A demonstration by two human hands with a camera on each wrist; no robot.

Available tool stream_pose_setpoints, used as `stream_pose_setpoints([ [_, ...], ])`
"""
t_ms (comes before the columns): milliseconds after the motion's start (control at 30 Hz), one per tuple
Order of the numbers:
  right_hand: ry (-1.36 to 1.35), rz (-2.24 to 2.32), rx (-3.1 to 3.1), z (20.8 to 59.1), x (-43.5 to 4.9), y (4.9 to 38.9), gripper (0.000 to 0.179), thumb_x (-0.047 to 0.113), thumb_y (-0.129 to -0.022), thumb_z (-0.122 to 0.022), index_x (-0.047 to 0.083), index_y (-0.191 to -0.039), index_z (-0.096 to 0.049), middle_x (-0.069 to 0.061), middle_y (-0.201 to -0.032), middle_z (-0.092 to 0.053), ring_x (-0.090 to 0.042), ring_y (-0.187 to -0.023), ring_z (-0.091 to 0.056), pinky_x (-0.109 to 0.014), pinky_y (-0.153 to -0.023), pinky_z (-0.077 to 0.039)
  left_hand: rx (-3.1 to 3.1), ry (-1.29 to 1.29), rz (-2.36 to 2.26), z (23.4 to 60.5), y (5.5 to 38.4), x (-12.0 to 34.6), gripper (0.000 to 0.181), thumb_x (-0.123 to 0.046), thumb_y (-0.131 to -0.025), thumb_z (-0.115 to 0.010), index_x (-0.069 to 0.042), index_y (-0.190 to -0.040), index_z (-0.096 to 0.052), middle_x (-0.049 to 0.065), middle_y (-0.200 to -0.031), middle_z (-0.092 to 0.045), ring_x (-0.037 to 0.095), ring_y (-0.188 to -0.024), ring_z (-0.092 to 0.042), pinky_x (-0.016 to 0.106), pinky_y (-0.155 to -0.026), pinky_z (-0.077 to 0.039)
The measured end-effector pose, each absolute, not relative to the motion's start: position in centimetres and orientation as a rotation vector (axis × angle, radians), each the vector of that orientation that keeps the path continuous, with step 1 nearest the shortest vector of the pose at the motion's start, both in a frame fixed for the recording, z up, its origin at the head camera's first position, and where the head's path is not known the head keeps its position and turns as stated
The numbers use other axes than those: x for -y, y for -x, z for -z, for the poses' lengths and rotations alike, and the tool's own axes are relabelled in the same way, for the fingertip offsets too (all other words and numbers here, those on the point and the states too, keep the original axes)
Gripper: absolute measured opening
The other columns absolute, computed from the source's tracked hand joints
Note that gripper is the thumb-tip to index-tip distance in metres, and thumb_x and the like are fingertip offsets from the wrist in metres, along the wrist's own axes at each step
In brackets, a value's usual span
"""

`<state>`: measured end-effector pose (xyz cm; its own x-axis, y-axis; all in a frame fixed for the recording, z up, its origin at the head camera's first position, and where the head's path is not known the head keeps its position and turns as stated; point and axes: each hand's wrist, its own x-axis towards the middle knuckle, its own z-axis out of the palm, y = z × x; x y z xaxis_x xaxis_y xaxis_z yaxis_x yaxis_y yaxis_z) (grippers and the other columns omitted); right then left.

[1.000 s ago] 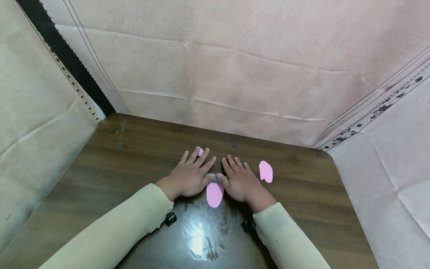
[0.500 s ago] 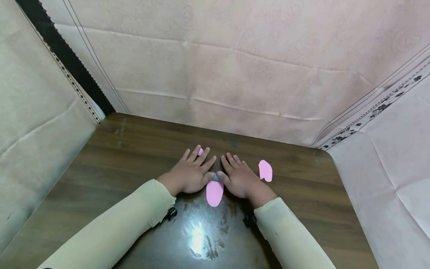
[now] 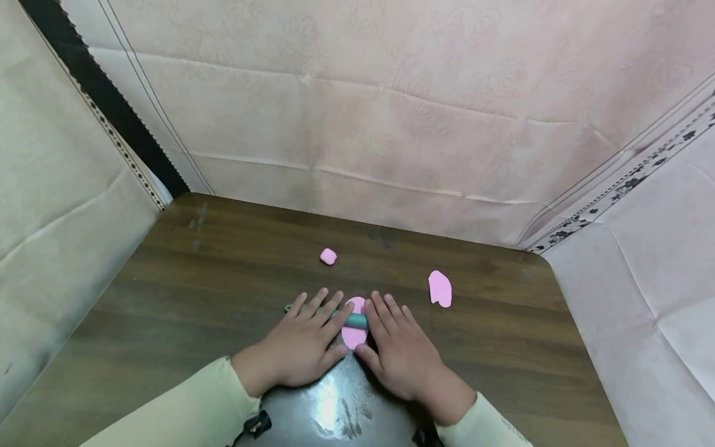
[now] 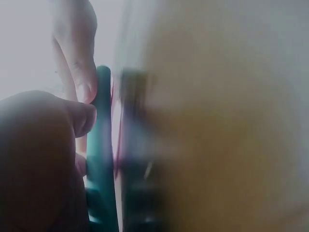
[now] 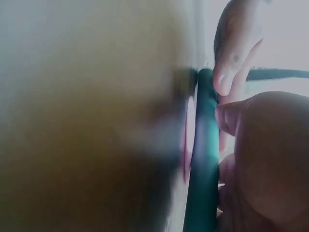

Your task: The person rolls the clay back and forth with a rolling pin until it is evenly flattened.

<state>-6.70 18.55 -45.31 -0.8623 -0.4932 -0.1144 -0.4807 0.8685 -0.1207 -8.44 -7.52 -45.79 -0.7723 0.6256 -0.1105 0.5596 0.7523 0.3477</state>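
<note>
A slim green rolling pin point(image 3: 355, 320) lies crosswise over a flattened oval of pink modelling dough point(image 3: 353, 338), which shows on both sides of it. My left hand point(image 3: 304, 341) rests with straight, spread fingers on the pin's left part, whose thin end shows past the fingers. On the right part lies my right hand point(image 3: 402, 351), its fingers straight and pointing away from me. Both thumbs point inward near the oval's close end. In the left wrist view the pin point(image 4: 100, 145) runs along under the fingers. The right wrist view shows the pin point(image 5: 205, 145) above the thin pink edge.
A small pink lump point(image 3: 328, 256) lies beyond my left hand. Farther right is a flat pink piece point(image 3: 440, 288) with a notched edge. The dark wooden table point(image 3: 503, 347) has a shiny, smudged patch close to me. Pale patterned sheets point(image 3: 391, 124) surround it.
Both hands have slid toward me along with the rolling pin, which has passed from the oval's far end to its middle. The small pink lump is now uncovered.
</note>
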Motion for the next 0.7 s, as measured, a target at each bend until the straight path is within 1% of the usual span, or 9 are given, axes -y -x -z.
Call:
stream_pose_setpoints([
  [100, 0.767, 0.147, -2.899, 45.2, -18.5, 4.8, 0.082, 0.059, -0.119, -0.041, 0.009, -0.181, -0.021, -0.012, -0.190, -0.015, -0.037, -0.176, -0.017, -0.063, -0.139, -0.025, -2.714, -0.956, -0.486, 45.8, 6.6, 7.9, 0.077, -0.061, -0.119, -0.040, -0.024, -0.183, -0.018, 0.007, -0.191, -0.011, 0.041, -0.177, -0.008, 0.072, -0.139, -0.012],
  [167, 0.780, 0.143, -2.904, 45.1, -18.4, 3.6, 0.081, 0.059, -0.119, -0.042, 0.010, -0.181, -0.022, -0.011, -0.190, -0.016, -0.037, -0.176, -0.018, -0.063, -0.139, -0.027, -2.719, -0.973, -0.507, 45.8, 5.4, 8.2, 0.077, -0.061, -0.119, -0.042, -0.024, -0.182, -0.020, 0.007, -0.191, -0.011, 0.041, -0.177, -0.009, 0.073, -0.138, -0.015],
  [300, 0.815, 0.116, -2.929, 45.2, -18.3, 1.5, 0.080, 0.059, -0.119, -0.040, 0.010, -0.180, -0.024, -0.011, -0.190, -0.018, -0.036, -0.175, -0.023, -0.061, -0.137, -0.031, -2.762, -1.015, -0.504, 46.1, 3.0, 8.7, 0.078, -0.061, -0.117, -0.046, -0.022, -0.182, -0.024, 0.009, -0.190, -0.015, 0.043, -0.176, -0.014, 0.075, -0.135, -0.022],
  [400, 0.825, 0.083, -2.935, 45.3, -18.3, 0.2, 0.080, 0.061, -0.119, -0.038, 0.012, -0.180, -0.025, -0.009, -0.190, -0.019, -0.034, -0.175, -0.026, -0.060, -0.135, -0.036, -2.772, -1.031, -0.485, 46.3, 1.5, 9.1, 0.080, -0.065, -0.116, -0.046, -0.022, -0.181, -0.027, 0.009, -0.190, -0.017, 0.042, -0.175, -0.017, 0.076, -0.133, -0.027],
  [533, 0.850, 0.023, -2.950, 45.7, -18.5, -1.1, 0.080, 0.064, -0.119, -0.038, 0.014, -0.180, -0.029, -0.007, -0.189, -0.023, -0.032, -0.173, -0.031, -0.056, -0.133, -0.041, -2.753, -1.049, -0.462, 46.5, 0.3, 9.4, 0.082, -0.070, -0.115, -0.043, -0.022, -0.180, -0.031, 0.008, -0.190, -0.019, 0.043, -0.175, -0.019, 0.077, -0.129, -0.033],
  [633, 0.859, 0.000, -2.965, 46.0, -18.5, -1.4, 0.080, 0.064, -0.118, -0.039, 0.013, -0.179, -0.031, -0.008, -0.189, -0.023, -0.032, -0.173, -0.031, -0.055, -0.132, -0.042, -2.770, -1.067, -0.454, 46.7, 0.1, 9.5, 0.082, -0.070, -0.115, -0.044, -0.020, -0.179, -0.034, 0.008, -0.189, -0.021, 0.044, -0.174, -0.022, 0.077, -0.126, -0.036],
  [700, 0.841, 0.006, -2.970, 46.0, -18.4, -1.3, 0.080, 0.064, -0.118, -0.039, 0.013, -0.180, -0.030, -0.007, -0.190, -0.022, -0.032, -0.174, -0.030, -0.055, -0.133, -0.042, -2.787, -1.062, -0.462, 46.8, 0.2, 9.3, 0.081, -0.068, -0.115, -0.046, -0.019, -0.179, -0.035, 0.008, -0.189, -0.021, 0.044, -0.174, -0.022, 0.078, -0.127, -0.035],
])
